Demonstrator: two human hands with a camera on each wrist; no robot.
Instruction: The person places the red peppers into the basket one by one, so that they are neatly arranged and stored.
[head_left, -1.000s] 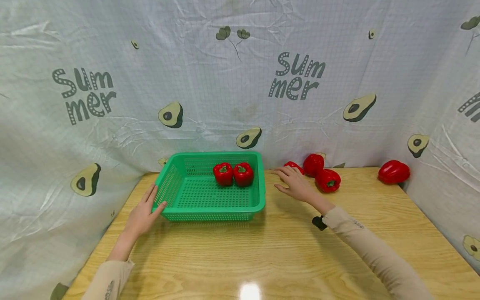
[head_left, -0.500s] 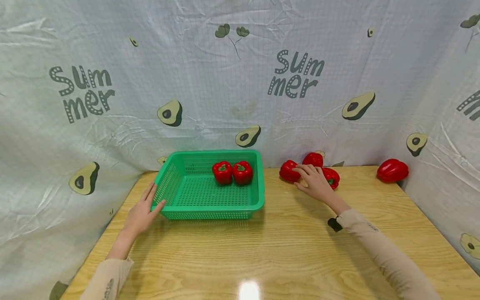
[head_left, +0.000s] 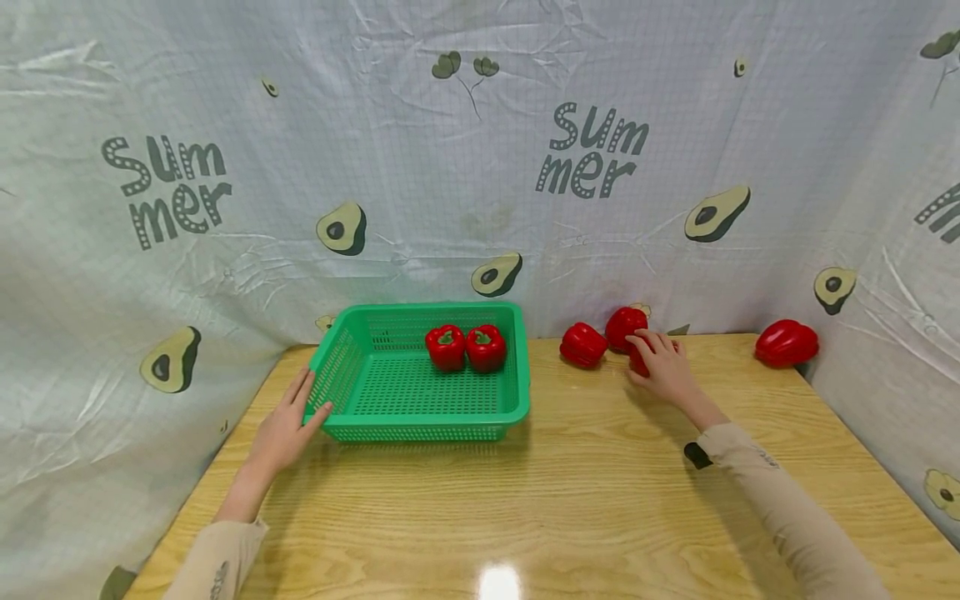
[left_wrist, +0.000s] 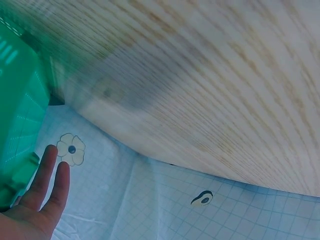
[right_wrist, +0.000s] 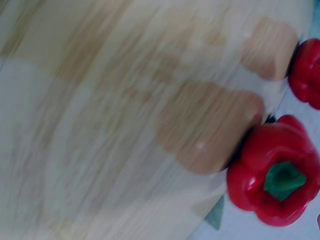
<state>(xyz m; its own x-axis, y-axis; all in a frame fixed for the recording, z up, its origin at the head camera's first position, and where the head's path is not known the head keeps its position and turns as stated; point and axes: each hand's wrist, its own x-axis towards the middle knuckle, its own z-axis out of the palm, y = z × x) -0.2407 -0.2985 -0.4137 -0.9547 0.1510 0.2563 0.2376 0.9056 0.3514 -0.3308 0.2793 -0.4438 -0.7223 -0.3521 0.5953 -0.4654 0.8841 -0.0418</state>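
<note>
The right hand (head_left: 663, 367) was arched over a red pepper (head_left: 638, 361) on the wooden table (head_left: 585, 500); I couldn't tell whether fingers and thumb had closed on it or merely lay about it. The left hand (head_left: 283, 429), its fingers straight and spread, rested at the near left corner of the green basket (head_left: 420, 421) and gripped nothing. That pepper looked to me light for its bulk, firm yet hollow, glossy enough to slip and apt to bruise under a hard squeeze. I'd have taken it round its widest part, fingers and thumb opposite. I counted one basket and six peppers: a front pepper (head_left: 583, 345) and a back pepper (head_left: 626, 328) left of the hand, the covered one, a lone pepper (head_left: 787, 343) well apart at right, and two basket peppers (head_left: 486, 350) side by side.
</note>
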